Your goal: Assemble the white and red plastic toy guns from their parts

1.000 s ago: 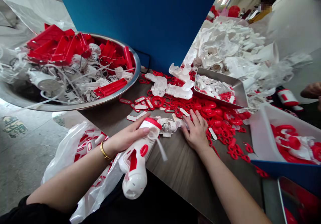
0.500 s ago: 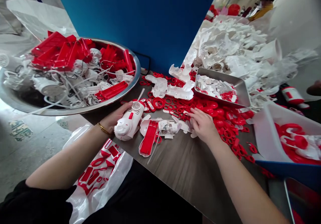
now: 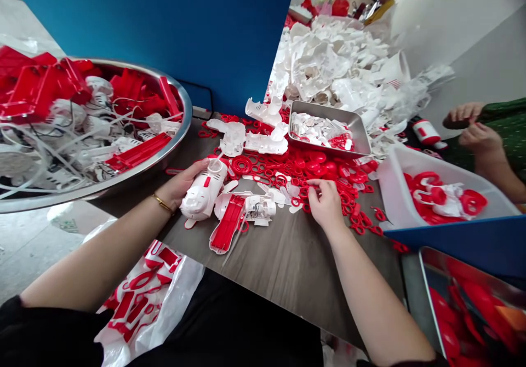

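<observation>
Where your left hand (image 3: pixel 181 185) grips: white cylindrical plastic housing (image 3: pixel 204 189), long axis slanting, ringed end far-right.
Right hand (image 3: pixel 326 202): beside red plastic rings (image 3: pixel 349 208); grip unclear.

I get washed-out glare on the floor (image 3: pixel 20 246), a dimmer worktop (image 3: pixel 287 271), and a bowl (image 3: pixel 187 109) stretched and softly blurred leftward.

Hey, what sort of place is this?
Likely a small factory or workshop: a metal basin heaped with wired parts, a mound of white plastic pieces, and another person's hand at the right.
</observation>
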A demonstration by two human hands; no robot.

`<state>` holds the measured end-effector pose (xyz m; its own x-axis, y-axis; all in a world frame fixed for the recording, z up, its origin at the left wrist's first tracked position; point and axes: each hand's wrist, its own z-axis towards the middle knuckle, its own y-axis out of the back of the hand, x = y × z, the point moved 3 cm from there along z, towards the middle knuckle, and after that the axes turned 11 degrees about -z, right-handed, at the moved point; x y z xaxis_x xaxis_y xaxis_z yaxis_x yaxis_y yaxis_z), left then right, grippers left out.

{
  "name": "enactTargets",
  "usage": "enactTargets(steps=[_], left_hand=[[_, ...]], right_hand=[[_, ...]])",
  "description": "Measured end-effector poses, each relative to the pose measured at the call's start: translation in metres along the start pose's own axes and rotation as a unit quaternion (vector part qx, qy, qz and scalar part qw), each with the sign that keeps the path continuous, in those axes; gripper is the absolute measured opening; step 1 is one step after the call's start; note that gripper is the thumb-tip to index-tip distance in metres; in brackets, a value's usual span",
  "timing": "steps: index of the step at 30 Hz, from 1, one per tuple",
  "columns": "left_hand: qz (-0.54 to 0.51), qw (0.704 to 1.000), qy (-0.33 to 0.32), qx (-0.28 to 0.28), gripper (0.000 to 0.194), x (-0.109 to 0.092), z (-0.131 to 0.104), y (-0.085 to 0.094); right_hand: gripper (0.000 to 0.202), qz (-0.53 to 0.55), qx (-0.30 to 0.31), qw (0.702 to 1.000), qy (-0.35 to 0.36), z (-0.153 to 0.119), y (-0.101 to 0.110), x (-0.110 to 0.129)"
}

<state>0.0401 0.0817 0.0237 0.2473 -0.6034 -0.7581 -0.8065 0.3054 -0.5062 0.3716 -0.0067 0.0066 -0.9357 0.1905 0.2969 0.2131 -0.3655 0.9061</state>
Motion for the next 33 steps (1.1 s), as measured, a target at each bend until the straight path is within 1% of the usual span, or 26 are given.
enactTargets(steps=[2,3,4,6,7,8,9,10,11,12,13,15,16,18,19,20,22,24,25,26,27,28,29,30,32,33], left_hand=[[-0.024,0.998,0.041,-0.037,0.048,-0.002,-0.012,-0.003],[-0.04,0.995,0.062,-0.067,0.05,-0.003,-0.021,-0.002],[-0.05,0.992,0.063,-0.101,0.051,-0.003,-0.032,0.001],[-0.06,0.983,0.044,-0.165,0.051,-0.002,-0.055,0.012],[-0.056,0.982,0.034,-0.178,0.054,0.0,-0.066,0.017],[-0.044,0.983,0.023,-0.178,0.056,0.004,-0.075,0.021],[-0.03,0.986,0.016,-0.164,0.061,0.009,-0.082,0.022],[-0.016,0.99,0.007,-0.137,0.065,0.015,-0.087,0.019],[-0.001,0.995,-0.003,-0.098,0.07,0.02,-0.09,0.012],[0.018,0.998,-0.016,-0.051,0.075,0.024,-0.092,0.001],[0.047,0.998,-0.029,0.0,0.079,0.028,-0.092,-0.014],[0.134,0.986,-0.053,0.089,0.086,0.034,-0.087,-0.051],[0.195,0.972,-0.053,0.121,0.089,0.038,-0.083,-0.071],[0.316,0.934,-0.045,0.162,0.094,0.047,-0.07,-0.11],[0.381,0.906,-0.054,0.174,0.096,0.053,-0.063,-0.129],[0.444,0.876,-0.074,0.173,0.098,0.06,-0.054,-0.145],[0.551,0.814,-0.092,0.161,0.093,0.078,-0.036,-0.172],[0.626,0.76,-0.107,0.139,0.085,0.096,-0.021,-0.189],[0.645,0.744,-0.116,0.132,0.082,0.101,-0.015,-0.195],[0.651,0.737,-0.128,0.129,0.081,0.103,-0.011,-0.199],[0.643,0.74,-0.145,0.131,0.08,0.1,-0.009,-0.202],[0.62,0.753,-0.17,0.141,0.078,0.092,-0.01,-0.204],[0.582,0.772,-0.2,0.158,0.072,0.079,-0.014,-0.205],[0.531,0.795,-0.235,0.177,0.064,0.064,-0.022,-0.204],[0.403,0.835,-0.297,0.228,0.041,0.032,-0.043,-0.196],[0.366,0.844,-0.319,0.227,0.035,0.02,-0.054,-0.19]], right_hand=[[0.031,-0.004,-0.004,1.0,0.005,0.015,0.0,-0.002],[0.031,-0.006,0.0,1.0,0.016,0.018,0.001,-0.003],[0.029,-0.006,0.008,0.999,0.033,0.018,0.004,-0.004],[0.025,0.002,0.028,0.997,0.078,0.012,0.01,-0.006],[0.023,0.006,0.033,0.995,0.095,0.008,0.012,-0.007],[0.023,0.008,0.029,0.994,0.104,0.005,0.014,-0.007],[0.024,0.008,0.017,0.994,0.103,0.004,0.015,-0.008],[0.025,0.005,0.0,0.995,0.095,0.005,0.016,-0.008],[0.027,0.001,-0.019,0.996,0.083,0.009,0.016,-0.008],[0.029,-0.002,-0.035,0.997,0.073,0.015,0.015,-0.007],[0.031,-0.004,-0.046,0.997,0.066,0.022,0.015,-0.005],[0.032,-0.002,-0.056,0.996,0.064,0.038,0.014,0.001],[0.032,-0.003,-0.055,0.996,0.068,0.046,0.015,0.006],[0.032,-0.021,-0.041,0.996,0.079,0.059,0.018,0.014],[0.032,-0.037,-0.031,0.995,0.083,0.064,0.019,0.018],[0.032,-0.056,-0.022,0.995,0.084,0.07,0.021,0.019],[0.036,-0.099,-0.017,0.992,0.074,0.081,0.025,0.018],[0.04,-0.144,-0.022,0.988,0.061,0.096,0.027,0.012],[0.039,-0.169,-0.017,0.984,0.058,0.104,0.027,0.007],[0.037,-0.194,-0.006,0.979,0.06,0.112,0.027,0.002],[0.031,-0.217,0.01,0.974,0.068,0.12,0.026,-0.002],[0.025,-0.236,0.028,0.968,0.079,0.128,0.026,-0.006],[0.019,-0.252,0.045,0.962,0.093,0.134,0.025,-0.01],[0.015,-0.264,0.059,0.957,0.107,0.139,0.025,-0.013],[0.012,-0.279,0.072,0.948,0.132,0.145,0.027,-0.016],[0.013,-0.283,0.074,0.946,0.141,0.148,0.03,-0.017]])
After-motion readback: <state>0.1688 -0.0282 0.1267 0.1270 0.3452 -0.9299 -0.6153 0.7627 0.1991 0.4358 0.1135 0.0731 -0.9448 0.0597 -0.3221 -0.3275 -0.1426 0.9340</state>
